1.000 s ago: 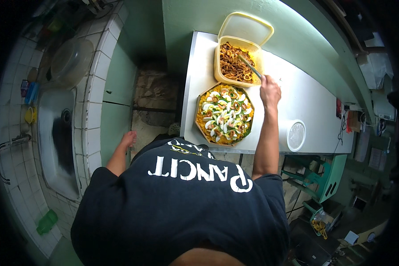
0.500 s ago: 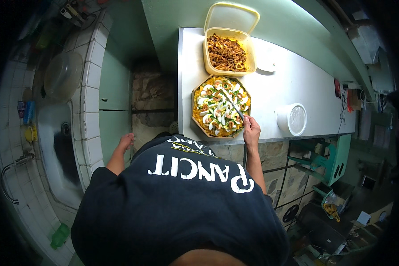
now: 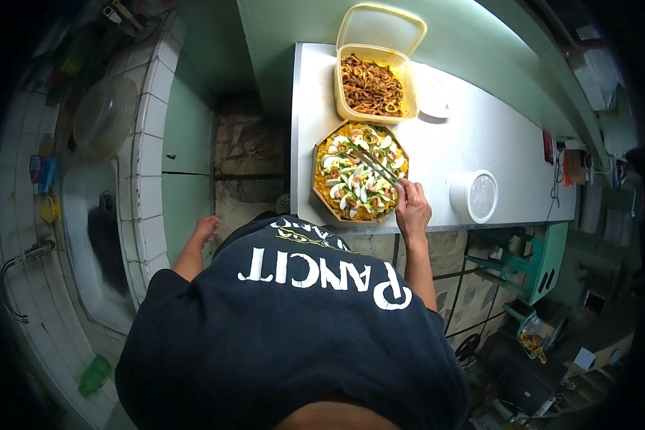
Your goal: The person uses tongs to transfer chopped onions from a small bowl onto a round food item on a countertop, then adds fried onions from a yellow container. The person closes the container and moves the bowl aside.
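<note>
My right hand (image 3: 413, 209) is closed on a pair of metal tongs (image 3: 377, 166). The tongs' tips reach over an eight-sided tray (image 3: 317, 188) of yellow-orange noodles and meet the toppings near its middle. Sliced boiled eggs, shrimp and chopped greens (image 3: 358, 179) cover the noodles. Out over the floor on the left, away from the counter, my left hand (image 3: 206, 228) hangs with loosely bent fingers and nothing visible in it. Just behind the tray stands a cream plastic tub (image 3: 340, 104) with its lid (image 3: 383, 29) raised, holding dark brown sauced rings and strips (image 3: 371, 87).
The tray and tub stand on a white counter (image 3: 494, 136) against a green wall. A white round tub (image 3: 474, 196) and a small white lid or dish (image 3: 436, 107) lie to their right. A tiled sink (image 3: 86, 244) runs along my left. Green plastic chairs (image 3: 545, 261) are at right.
The tongs have turned so both arms now show, with their tips a little further left and lower on the toppings. My right hand has shifted slightly right; my left hand stays put.
</note>
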`<state>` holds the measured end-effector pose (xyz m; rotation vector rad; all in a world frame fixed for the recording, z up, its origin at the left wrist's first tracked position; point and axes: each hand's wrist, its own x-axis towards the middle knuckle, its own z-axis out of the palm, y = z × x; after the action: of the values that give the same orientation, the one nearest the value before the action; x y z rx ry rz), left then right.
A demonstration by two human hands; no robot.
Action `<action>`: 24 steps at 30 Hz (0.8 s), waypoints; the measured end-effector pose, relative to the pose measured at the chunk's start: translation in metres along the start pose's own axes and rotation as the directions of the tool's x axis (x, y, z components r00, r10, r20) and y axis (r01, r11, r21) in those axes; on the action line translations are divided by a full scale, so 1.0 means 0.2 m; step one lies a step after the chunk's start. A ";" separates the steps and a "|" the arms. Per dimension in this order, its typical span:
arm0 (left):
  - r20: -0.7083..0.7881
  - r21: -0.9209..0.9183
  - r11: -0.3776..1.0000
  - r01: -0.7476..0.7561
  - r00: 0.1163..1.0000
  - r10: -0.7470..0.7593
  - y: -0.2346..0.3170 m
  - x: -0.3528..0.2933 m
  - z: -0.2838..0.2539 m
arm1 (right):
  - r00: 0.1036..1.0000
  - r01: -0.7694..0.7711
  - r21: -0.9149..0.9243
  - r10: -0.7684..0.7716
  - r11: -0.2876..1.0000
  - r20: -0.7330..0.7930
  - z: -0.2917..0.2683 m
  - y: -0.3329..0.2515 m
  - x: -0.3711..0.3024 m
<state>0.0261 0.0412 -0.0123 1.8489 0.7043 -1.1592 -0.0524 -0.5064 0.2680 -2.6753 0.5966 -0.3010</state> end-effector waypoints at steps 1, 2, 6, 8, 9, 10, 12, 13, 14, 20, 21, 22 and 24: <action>0.008 -0.019 1.000 -0.022 1.000 0.022 -0.04 0.02 0.00 | 1.000 0.008 -0.026 -0.008 1.000 0.007 -0.01 -0.01 0.00; 0.015 -0.037 0.998 -0.043 0.999 0.043 -0.08 0.04 0.00 | 1.000 0.024 -0.046 -0.024 0.999 -0.001 -0.01 -0.01 -0.01; 0.006 -0.039 0.999 -0.012 1.000 0.012 -0.12 0.06 -0.01 | 0.999 0.018 -0.051 -0.016 0.999 0.038 -0.01 0.02 -0.01; 0.021 -0.040 0.999 -0.003 1.000 0.004 -0.09 0.03 -0.01 | 0.998 -0.025 0.000 0.025 1.000 0.052 -0.01 0.06 0.00; 0.006 -0.026 1.000 0.014 1.000 -0.014 -0.06 0.01 -0.01 | 0.998 -0.036 0.043 0.034 0.998 0.046 -0.01 0.07 0.01; -0.009 -0.012 0.999 0.032 0.999 -0.032 -0.04 -0.02 -0.01 | 0.998 -0.050 0.043 0.049 0.998 0.029 -0.02 0.09 0.02; -0.027 0.000 0.999 0.047 0.999 -0.047 0.02 -0.07 -0.01 | 0.998 -0.038 0.107 0.044 0.994 -0.053 -0.05 0.11 0.04; -0.028 -0.002 0.999 0.043 0.999 -0.043 0.05 -0.08 0.00 | 0.997 -0.016 0.033 0.018 0.999 -0.072 -0.07 0.11 0.05; -0.048 0.022 0.998 0.051 0.998 -0.050 0.07 -0.10 0.00 | 0.999 -0.025 -0.036 0.024 0.999 -0.027 -0.07 0.11 0.05; -0.034 0.029 0.999 0.018 0.999 -0.017 0.13 -0.11 0.00 | 0.993 0.115 -0.199 -0.111 0.973 0.035 -0.09 0.00 0.07; -0.018 0.020 1.000 0.003 1.000 -0.003 0.14 -0.11 0.00 | 0.993 0.118 -0.197 -0.113 0.973 0.036 -0.09 -0.01 0.08; -0.012 0.023 1.000 0.003 1.000 -0.003 0.14 -0.10 0.01 | 0.997 0.081 -0.169 -0.077 0.982 0.032 -0.09 -0.02 0.10; -0.008 0.020 1.000 0.012 1.000 -0.012 0.13 -0.09 0.01 | 0.994 0.086 -0.056 -0.089 0.995 -0.058 -0.10 -0.02 0.17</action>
<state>0.0376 0.0250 0.0129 1.8699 0.7111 -1.1708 -0.0272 -0.5247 0.2924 -2.7570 0.5126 -0.3974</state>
